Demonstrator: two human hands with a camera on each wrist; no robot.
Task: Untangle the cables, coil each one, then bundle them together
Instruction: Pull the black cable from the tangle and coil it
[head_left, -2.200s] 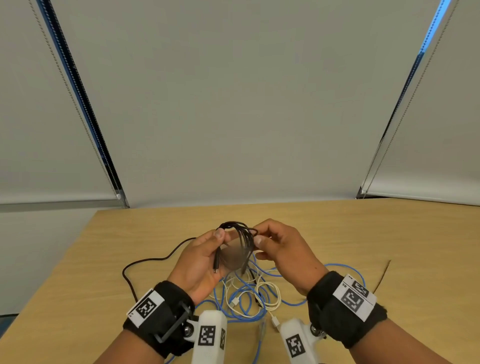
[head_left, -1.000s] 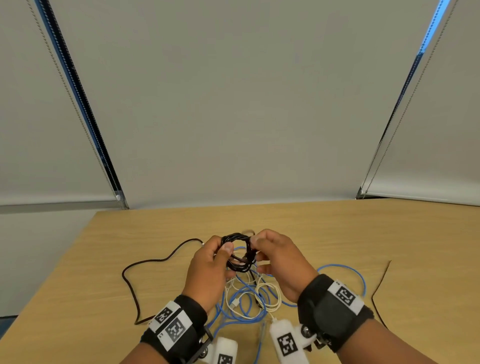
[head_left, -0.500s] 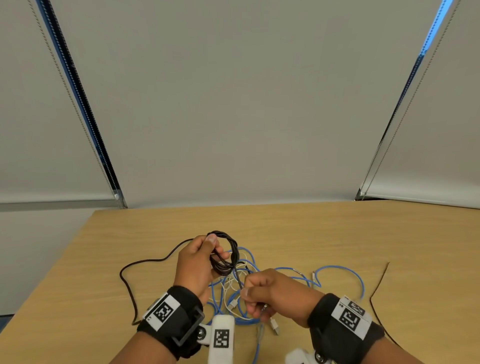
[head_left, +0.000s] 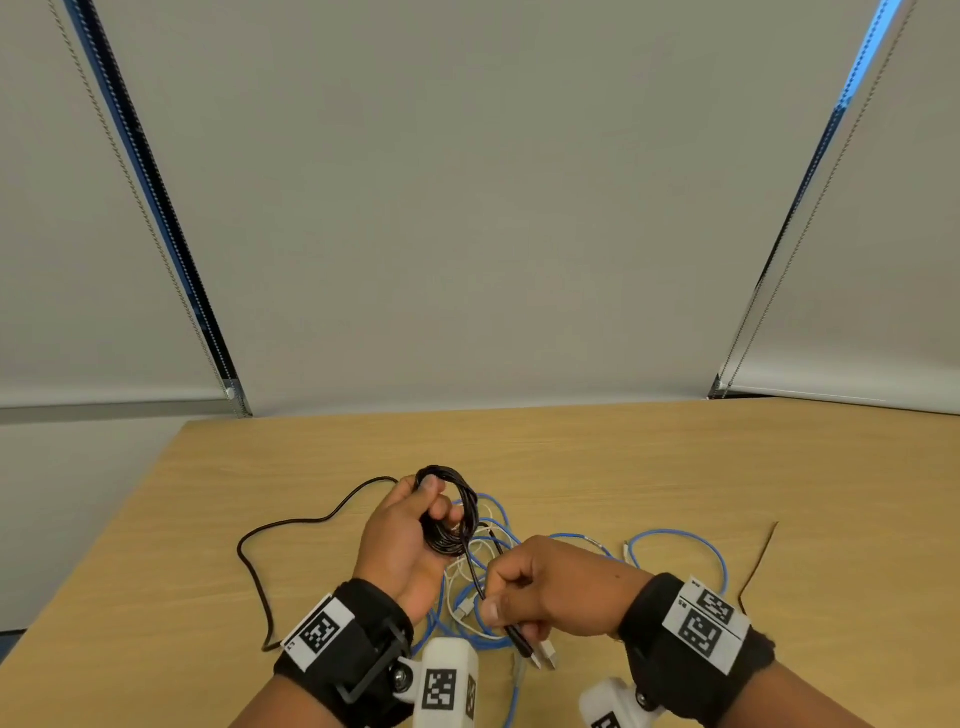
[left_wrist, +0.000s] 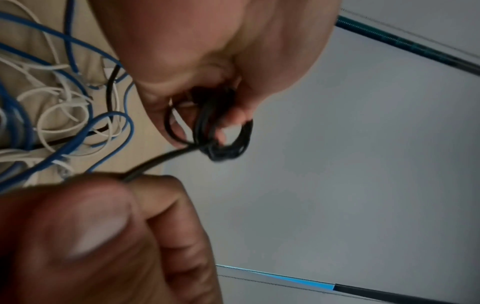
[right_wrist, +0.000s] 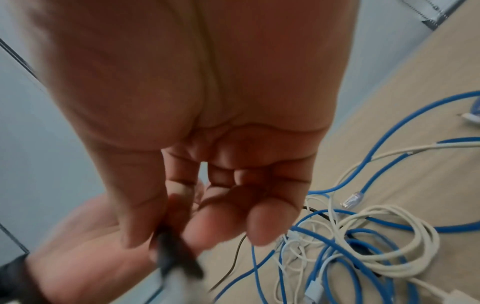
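My left hand (head_left: 434, 500) holds a small black cable coil (head_left: 453, 512) above the table, thumb on top and fingers through the loops. One strand runs from the coil down to my right hand (head_left: 496, 607), which pinches the black cable just behind its plug (head_left: 521, 640). The left wrist view shows the black coil (left_wrist: 224, 131) in the fingers and the strand reaching the right hand (left_wrist: 103, 226). Under both hands lies a tangle of blue cable (head_left: 675, 535) and white cable (head_left: 470, 621). The black cable's tail (head_left: 291, 525) trails left across the table.
The wooden table (head_left: 675, 467) reaches back to grey window blinds. A thin dark wire (head_left: 759, 561) lies at the right. In the right wrist view the blue cable's clear connector (right_wrist: 351, 200) and a white cable loop (right_wrist: 389, 246) lie beside the hand.
My right hand let go of the coil and moved down toward me, drawing the plug end of the black cable out. The left hand kept the coil and shifted slightly left.
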